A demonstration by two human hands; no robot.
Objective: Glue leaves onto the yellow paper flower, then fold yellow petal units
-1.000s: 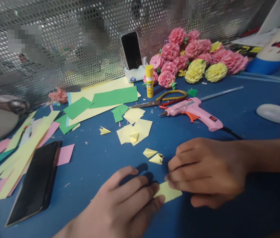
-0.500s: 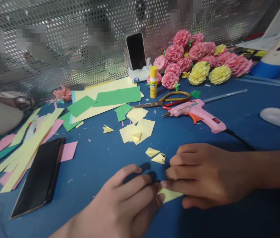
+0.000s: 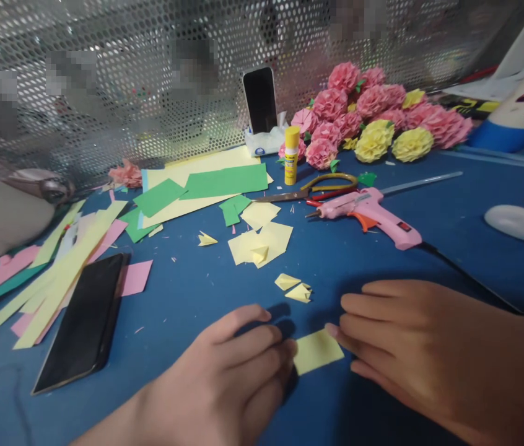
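Observation:
A small yellow paper square (image 3: 316,351) lies flat on the blue table (image 3: 187,297) between my two hands. My left hand (image 3: 225,384) rests knuckles-up with its fingertips pressing the paper's left edge. My right hand (image 3: 410,347) lies flat beside it, fingers stretched out and touching the paper's right edge. Just beyond the paper sit two small folded yellow pieces (image 3: 293,287).
A black phone (image 3: 83,322) lies at the left among pink, yellow and green paper strips. Loose yellow squares (image 3: 259,241), a pink glue gun (image 3: 368,210), scissors (image 3: 303,189), a glue stick (image 3: 292,155) and paper flowers (image 3: 373,121) lie farther back before a perforated metal wall.
My right hand has drawn back to the right and flattened, uncovering the yellow paper, which now lies flat as a square. The left hand has stayed on its left edge.

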